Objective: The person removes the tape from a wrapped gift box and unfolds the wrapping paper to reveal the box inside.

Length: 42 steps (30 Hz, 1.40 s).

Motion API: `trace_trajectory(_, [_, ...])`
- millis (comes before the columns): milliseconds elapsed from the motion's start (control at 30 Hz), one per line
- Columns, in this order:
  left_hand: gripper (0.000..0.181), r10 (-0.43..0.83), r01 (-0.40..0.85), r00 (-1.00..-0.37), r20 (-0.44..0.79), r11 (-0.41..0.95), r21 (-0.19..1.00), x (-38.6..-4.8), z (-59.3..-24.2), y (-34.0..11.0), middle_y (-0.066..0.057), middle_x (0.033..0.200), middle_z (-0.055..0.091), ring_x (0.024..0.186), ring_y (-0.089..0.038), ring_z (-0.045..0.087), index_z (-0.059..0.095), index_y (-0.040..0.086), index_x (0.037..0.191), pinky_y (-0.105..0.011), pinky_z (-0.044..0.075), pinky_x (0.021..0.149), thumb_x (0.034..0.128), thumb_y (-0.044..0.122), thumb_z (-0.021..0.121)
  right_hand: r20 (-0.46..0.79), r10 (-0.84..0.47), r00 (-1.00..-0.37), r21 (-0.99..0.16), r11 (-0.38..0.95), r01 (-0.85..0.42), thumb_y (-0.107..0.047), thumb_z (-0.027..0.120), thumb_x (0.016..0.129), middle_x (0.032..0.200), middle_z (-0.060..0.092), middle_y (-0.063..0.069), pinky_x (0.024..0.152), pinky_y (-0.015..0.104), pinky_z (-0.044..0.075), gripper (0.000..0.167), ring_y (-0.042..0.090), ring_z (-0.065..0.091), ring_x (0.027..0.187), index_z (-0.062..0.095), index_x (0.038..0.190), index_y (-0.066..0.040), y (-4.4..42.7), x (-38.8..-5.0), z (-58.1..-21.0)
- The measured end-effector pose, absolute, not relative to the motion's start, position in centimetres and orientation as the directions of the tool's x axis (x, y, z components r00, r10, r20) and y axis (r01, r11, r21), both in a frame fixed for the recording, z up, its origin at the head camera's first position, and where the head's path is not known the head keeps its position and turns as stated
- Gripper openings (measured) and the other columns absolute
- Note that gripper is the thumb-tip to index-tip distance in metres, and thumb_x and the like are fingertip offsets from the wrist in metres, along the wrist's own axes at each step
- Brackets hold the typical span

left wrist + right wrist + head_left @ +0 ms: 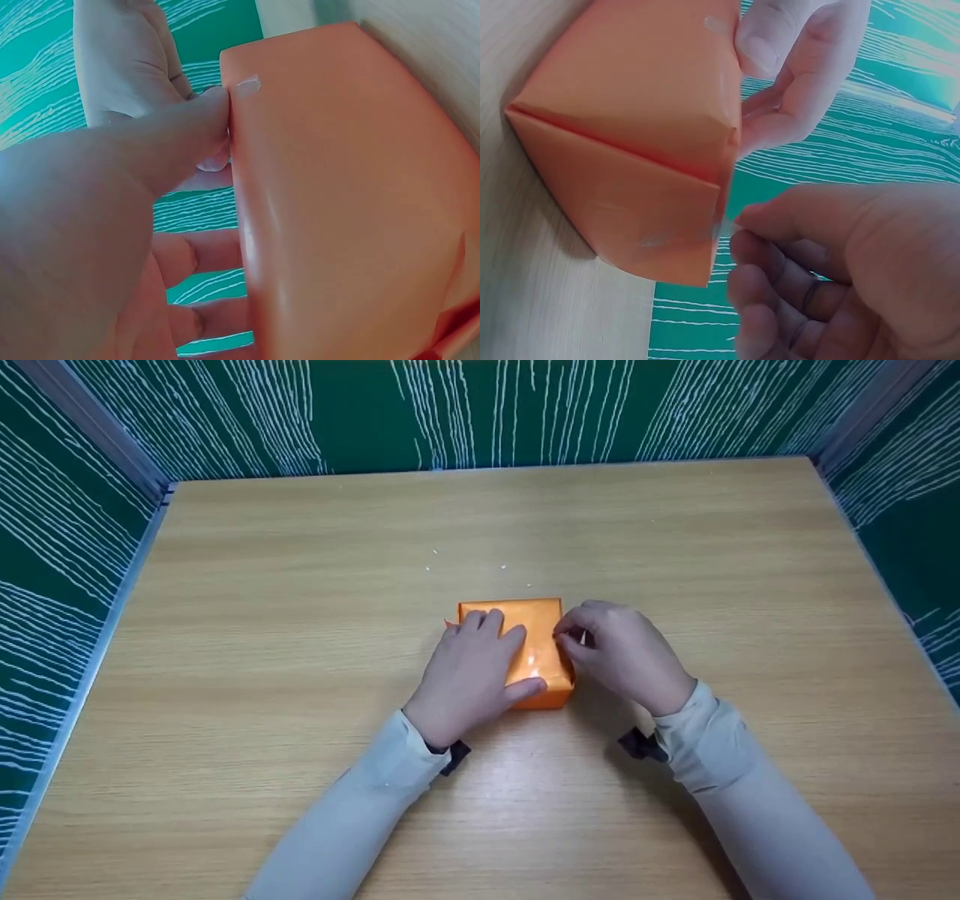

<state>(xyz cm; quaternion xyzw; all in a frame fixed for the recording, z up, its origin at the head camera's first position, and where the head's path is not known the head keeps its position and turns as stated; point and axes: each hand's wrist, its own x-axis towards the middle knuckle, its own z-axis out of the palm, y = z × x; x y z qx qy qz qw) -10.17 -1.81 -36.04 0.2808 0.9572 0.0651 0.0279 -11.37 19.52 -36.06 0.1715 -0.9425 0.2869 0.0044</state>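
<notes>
A box wrapped in glossy orange paper [536,619] sits on the table in front of the person. The left hand [472,675] rests on its top with fingers spread, the thumb against the near edge. At the box's right end, the right hand [626,652] pinches a small clear piece of tape [726,227] between thumb and forefinger. That tape reaches the edge of a folded end flap [652,202], which stands slightly away from the box. In the left wrist view another bit of clear tape [248,84] lies near the box's edge.
The wood-grain table [300,607] extends around the box. Tiny white specks [503,566] lie beyond it. Green panels with white streaks [480,416] border the table at the back and both sides.
</notes>
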Motion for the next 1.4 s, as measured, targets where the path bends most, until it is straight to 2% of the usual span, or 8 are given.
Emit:
trace_trajectory(200, [0.058,0.562,0.564,-0.825,0.059,0.813,0.146,-10.0,-36.1,-2.0,-0.013,0.116,0.061,0.111,-0.035,0.058,0.067,0.011,0.123,-0.051,0.052,0.087,0.0938,0.06,0.06,0.177,-0.357,-0.917,-0.457,0.796,-0.398,-0.011,0.068,0.094,0.079,0.067,0.002,0.063,0.035,0.048,0.012,0.018,0.06,0.067,0.08,0.096,-0.008,19.6,-11.2,-36.5])
trace_trajectory(433, [0.075,0.551,0.547,-0.835,0.014,0.825,0.144,-10.1,-36.0,-1.9,-0.014,0.126,0.06,0.117,-0.034,0.055,0.063,0.013,0.134,-0.053,0.052,0.094,0.0834,0.067,0.074,0.136,-0.363,-0.922,-0.466,0.798,-0.383,-0.021,0.072,0.095,0.078,0.065,0.0,0.062,0.034,0.045,0.012,0.017,0.057,0.066,0.075,0.094,-0.01,19.3,-11.3,-36.6])
trace_trajectory(533, [0.074,0.544,0.538,-0.839,0.002,0.83,0.144,-10.1,-36.1,-1.8,-0.014,0.128,0.059,0.119,-0.035,0.053,0.063,0.014,0.136,-0.055,0.051,0.096,0.0834,0.065,0.075,0.113,-0.356,-0.928,-0.474,0.801,-0.365,-0.023,0.073,0.094,0.078,0.063,0.0,0.06,0.033,0.045,0.012,0.017,0.056,0.065,0.073,0.092,-0.012,19.1,-11.3,-36.7])
trace_trajectory(700, [0.074,0.544,0.538,-0.839,0.002,0.83,0.149,-10.0,-36.0,-1.9,-0.014,0.13,0.059,0.119,-0.035,0.053,0.062,0.014,0.137,-0.054,0.05,0.097,0.0843,0.065,0.075,0.088,-0.348,-0.933,-0.468,0.813,-0.347,-0.019,0.071,0.096,0.081,0.062,0.002,0.061,0.033,0.045,0.009,0.019,0.056,0.067,0.071,0.095,-0.011,18.8,-11.4,-36.9])
trace_trajectory(867, [0.077,0.552,0.542,-0.834,-0.01,0.822,0.175,-10.1,-35.9,-2.1,-0.014,0.131,0.059,0.12,-0.034,0.052,0.061,0.014,0.14,-0.054,0.049,0.097,0.0848,0.067,0.073,0.113,-0.354,-0.928,-0.462,0.808,-0.365,-0.01,0.069,0.095,0.082,0.062,0.004,0.062,0.034,0.046,0.003,0.021,0.056,0.069,0.071,0.096,-0.009,19.0,-11.3,-36.9])
trace_trajectory(1133, [0.078,0.564,0.557,-0.826,0.021,0.809,0.191,-10.1,-35.9,-2.2,-0.012,0.124,0.057,0.117,-0.034,0.052,0.064,0.013,0.134,-0.05,0.049,0.09,0.0833,0.072,0.07,0.193,-0.379,-0.905,-0.445,0.788,-0.425,-0.003,0.068,0.087,0.083,0.062,0.002,0.061,0.034,0.046,0.012,0.019,0.057,0.067,0.072,0.096,-0.01,19.2,-11.1,-37.0])
trace_trajectory(1200, [0.075,0.566,0.56,-0.824,0.027,0.806,0.192,-10.1,-35.9,-2.2,-0.012,0.123,0.058,0.117,-0.034,0.053,0.064,0.012,0.133,-0.049,0.049,0.089,0.085,0.071,0.068,0.2,-0.376,-0.905,-0.444,0.789,-0.426,-0.006,0.068,0.087,0.082,0.062,0.002,0.06,0.034,0.045,0.01,0.019,0.056,0.066,0.072,0.095,-0.01,19.2,-11.1,-37.1])
trace_trajectory(1400, [0.061,0.563,0.553,-0.826,0.009,0.808,0.202,-10.4,-35.8,-2.5,-0.013,0.129,0.06,0.12,-0.034,0.054,0.065,0.014,0.138,-0.052,0.05,0.093,0.1007,0.06,0.054,0.159,-0.362,-0.919,-0.458,0.797,-0.393,-0.012,0.07,0.094,0.084,0.06,0.004,0.061,0.034,0.045,0.003,0.021,0.056,0.067,0.071,0.095,-0.009,18.9,-11.2,-37.3])
